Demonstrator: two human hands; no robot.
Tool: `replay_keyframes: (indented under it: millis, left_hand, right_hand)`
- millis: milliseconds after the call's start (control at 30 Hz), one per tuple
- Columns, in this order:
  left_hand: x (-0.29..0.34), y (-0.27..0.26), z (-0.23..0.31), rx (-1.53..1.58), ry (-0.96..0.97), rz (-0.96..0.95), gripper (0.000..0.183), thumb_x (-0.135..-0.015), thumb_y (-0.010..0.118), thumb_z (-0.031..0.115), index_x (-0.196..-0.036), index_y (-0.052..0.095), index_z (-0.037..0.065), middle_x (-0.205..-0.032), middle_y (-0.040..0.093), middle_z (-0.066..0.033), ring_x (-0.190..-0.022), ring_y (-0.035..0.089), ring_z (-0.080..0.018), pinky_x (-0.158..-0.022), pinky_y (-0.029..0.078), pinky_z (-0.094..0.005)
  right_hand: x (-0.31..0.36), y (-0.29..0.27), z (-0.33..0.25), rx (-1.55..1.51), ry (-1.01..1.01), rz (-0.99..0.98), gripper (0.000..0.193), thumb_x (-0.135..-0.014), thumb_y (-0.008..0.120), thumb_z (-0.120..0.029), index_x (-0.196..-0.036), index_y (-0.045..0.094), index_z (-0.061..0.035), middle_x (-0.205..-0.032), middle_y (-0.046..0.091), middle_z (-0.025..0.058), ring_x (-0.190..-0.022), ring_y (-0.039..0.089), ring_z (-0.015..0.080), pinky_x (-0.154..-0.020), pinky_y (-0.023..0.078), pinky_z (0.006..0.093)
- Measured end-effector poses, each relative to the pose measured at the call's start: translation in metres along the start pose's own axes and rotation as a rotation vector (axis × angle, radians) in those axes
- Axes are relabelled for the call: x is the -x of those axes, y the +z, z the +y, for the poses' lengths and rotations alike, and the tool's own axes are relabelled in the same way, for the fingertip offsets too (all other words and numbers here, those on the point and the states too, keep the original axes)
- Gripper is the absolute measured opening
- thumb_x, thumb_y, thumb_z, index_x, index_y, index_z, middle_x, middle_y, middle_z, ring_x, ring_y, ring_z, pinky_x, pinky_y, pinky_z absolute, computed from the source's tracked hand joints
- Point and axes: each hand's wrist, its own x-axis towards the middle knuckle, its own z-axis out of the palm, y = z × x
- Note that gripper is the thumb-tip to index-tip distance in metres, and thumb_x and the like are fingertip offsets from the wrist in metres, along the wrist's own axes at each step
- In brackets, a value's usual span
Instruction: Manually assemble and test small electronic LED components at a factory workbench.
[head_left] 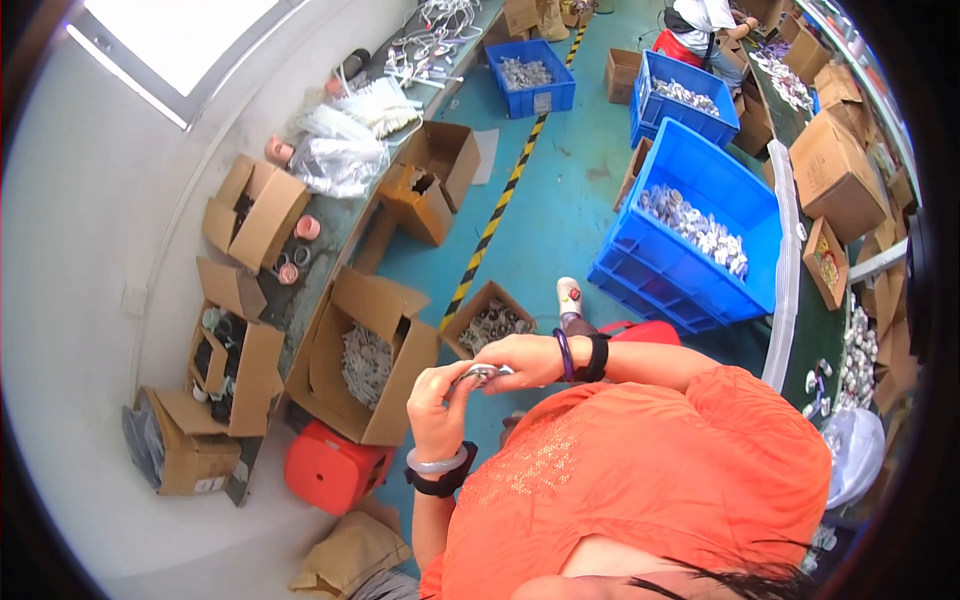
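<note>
In front of my orange top, my left hand (437,410) and my right hand (525,360) meet, fingers closed in a pinch. Between their fingertips is a small silvery-white part (483,371); its exact kind is too small to make out, and the fingers partly cover it. Just beyond my hands, on the floor, an open cardboard box (458,336) holds small round dark and pale parts. To the left of my left hand stands a larger open carton (388,418) with many whitish pieces inside.
A red stool (330,468) stands at the left. Large blue bins (685,292) of small parts are at the right, with a smaller blue bin (540,100) farther off. Benches with cartons line both sides. A seated person (705,20) works at the far right.
</note>
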Motion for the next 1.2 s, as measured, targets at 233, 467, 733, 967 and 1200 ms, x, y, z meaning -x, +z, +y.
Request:
replay_keyframes:
  millis: [233,467,733,967,1200]
  left_hand:
    - [-0.117,0.072,-0.004,0.047,-0.116,-0.072,0.016,-0.083,0.068,-0.002,-0.099,0.069,0.0,-0.087,0.066,-0.0055,-0.076,0.063,-0.0104,-0.067,0.049,-0.0228]
    - [-0.252,0.153,0.01,0.469,-0.333,-0.047,0.018,-0.088,0.065,0.0,-0.106,0.064,-0.004,-0.095,0.067,-0.0062,-0.082,0.063,-0.0106,-0.073,0.05,-0.0229]
    - [-0.386,0.22,0.025,0.463,-0.239,-0.169,0.024,-0.084,0.069,-0.001,-0.107,0.064,-0.005,-0.103,0.065,-0.0062,-0.093,0.06,-0.0116,-0.084,0.048,-0.0249]
    - [-0.463,0.271,0.018,0.507,-0.209,-0.308,0.021,-0.085,0.069,0.0,-0.105,0.063,-0.003,-0.101,0.066,-0.0056,-0.09,0.063,-0.0115,-0.081,0.05,-0.024]
    - [-0.549,0.293,-0.028,0.695,-0.149,-0.515,0.022,-0.084,0.071,0.004,-0.104,0.065,0.001,-0.104,0.062,-0.0058,-0.091,0.058,-0.0117,-0.079,0.048,-0.025]
  right_hand:
    - [0.005,-0.118,0.066,-0.348,0.123,-0.12,0.023,-0.091,0.065,-0.029,-0.096,0.068,-0.0066,-0.07,0.066,0.0035,-0.063,0.064,0.0106,-0.056,0.05,0.0269]
    - [0.011,-0.26,0.111,-0.19,-0.072,0.136,0.025,-0.09,0.063,-0.032,-0.093,0.068,-0.0082,-0.073,0.067,0.0107,-0.063,0.064,0.0236,-0.06,0.048,0.0343]
    - [0.026,-0.388,0.13,-0.142,-0.091,0.427,0.028,-0.09,0.064,-0.032,-0.092,0.066,-0.0052,-0.073,0.063,0.0144,-0.066,0.061,0.027,-0.062,0.047,0.0352]
    - [0.044,-0.453,0.146,-0.206,0.091,0.595,0.025,-0.089,0.067,-0.026,-0.097,0.068,-0.0028,-0.081,0.067,0.0141,-0.07,0.062,0.0231,-0.066,0.048,0.0323]
    - [0.01,-0.494,0.176,-0.376,0.233,0.737,0.023,-0.092,0.065,-0.026,-0.095,0.069,-0.0035,-0.075,0.064,0.0026,-0.072,0.054,0.0069,-0.066,0.047,0.0279]
